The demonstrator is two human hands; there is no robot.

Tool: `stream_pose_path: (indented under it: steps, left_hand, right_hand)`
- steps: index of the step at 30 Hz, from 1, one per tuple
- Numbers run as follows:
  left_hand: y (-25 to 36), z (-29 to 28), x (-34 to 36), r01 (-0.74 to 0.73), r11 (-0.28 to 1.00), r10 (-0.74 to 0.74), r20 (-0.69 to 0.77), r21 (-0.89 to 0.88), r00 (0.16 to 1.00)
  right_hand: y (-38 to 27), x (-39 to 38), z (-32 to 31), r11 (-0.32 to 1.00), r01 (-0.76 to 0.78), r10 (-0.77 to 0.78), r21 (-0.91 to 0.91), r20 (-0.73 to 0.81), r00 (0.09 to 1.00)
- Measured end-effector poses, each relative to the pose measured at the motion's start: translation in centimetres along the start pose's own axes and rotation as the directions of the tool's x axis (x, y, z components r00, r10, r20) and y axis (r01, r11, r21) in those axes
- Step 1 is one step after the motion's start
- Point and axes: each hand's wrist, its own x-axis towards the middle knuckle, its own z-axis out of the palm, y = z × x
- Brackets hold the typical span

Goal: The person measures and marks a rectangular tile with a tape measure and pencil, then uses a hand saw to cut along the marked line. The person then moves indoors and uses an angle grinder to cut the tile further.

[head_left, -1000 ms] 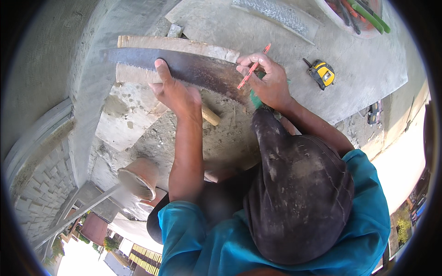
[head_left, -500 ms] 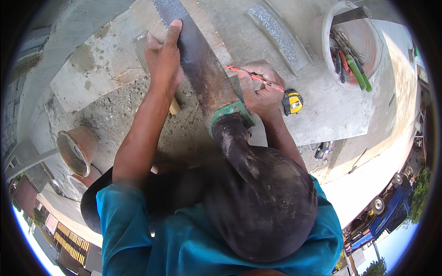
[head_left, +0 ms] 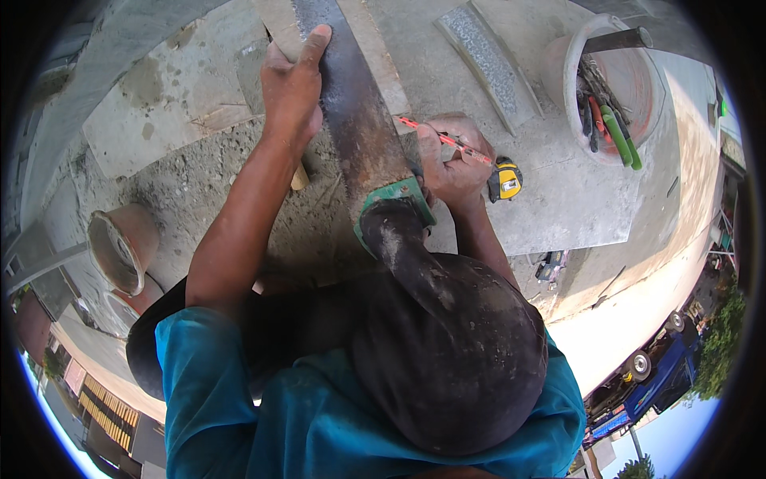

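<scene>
A hand saw (head_left: 363,120) with a rusty, toothed blade lies slantwise over a pale, narrow board (head_left: 373,49). My left hand (head_left: 294,92) grips the blade's left side, its thumb on top and the other fingers curled mostly out of sight. Between the fingers and thumb of my right hand (head_left: 456,164) is a slim red pencil (head_left: 455,144), its tip pointing left at the board's edge beside the blade. The saw's green handle (head_left: 391,199) sits against my dark-clothed leg (head_left: 447,351), which hides part of it. A yellow and black tape measure (head_left: 505,180) rests just right of my right hand.
A pale bucket (head_left: 586,96) holding tools with green and red handles stands at the upper right. Near it lies a curved grey piece (head_left: 488,68). Flat sheets (head_left: 574,203) cover the ground. At left stand dirty buckets (head_left: 124,247) on rubble-strewn ground.
The whole view has shifted slightly. Both hands keep their hold on the saw and the pencil, and the pencil tip stays near the board's edge.
</scene>
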Motion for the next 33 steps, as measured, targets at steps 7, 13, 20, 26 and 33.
stream_pose_path:
  steps: [7, 13, 20, 26, 33]
  left_hand:
    - [-0.4, -0.4, 0.2, 0.046, 0.999, -0.047, 0.022, 0.027, 0.999]
    - [0.0, -0.1, 0.1, 0.049, 0.999, -0.048, 0.038, -0.012, 0.998]
    - [0.5, 0.7, -1.0, 0.052, 0.998, -0.054, 0.04, 0.032, 0.998]
    - [0.2, 1.1, -1.4, 0.044, 0.998, -0.047, 0.078, 0.04, 0.996]
    - [-0.1, 1.3, -2.6, 0.016, 0.992, -0.023, 0.063, 0.122, 0.998]
  right_hand:
    - [0.0, -0.2, 0.0, 0.999, -0.048, 0.047, 0.009, 0.02, 0.999]
    - [0.4, 0.4, 0.1, 0.999, -0.019, 0.02, -0.031, 0.033, 0.999]
    - [-0.5, 4.2, 0.4, 0.996, -0.005, 0.019, -0.092, 0.15, 0.988]
    - [0.5, 8.7, 2.0, 0.985, 0.134, -0.126, -0.107, 0.081, 0.989]
    - [0.7, 13.9, 3.7, 0.971, 0.221, -0.216, -0.088, 0.057, 0.975]
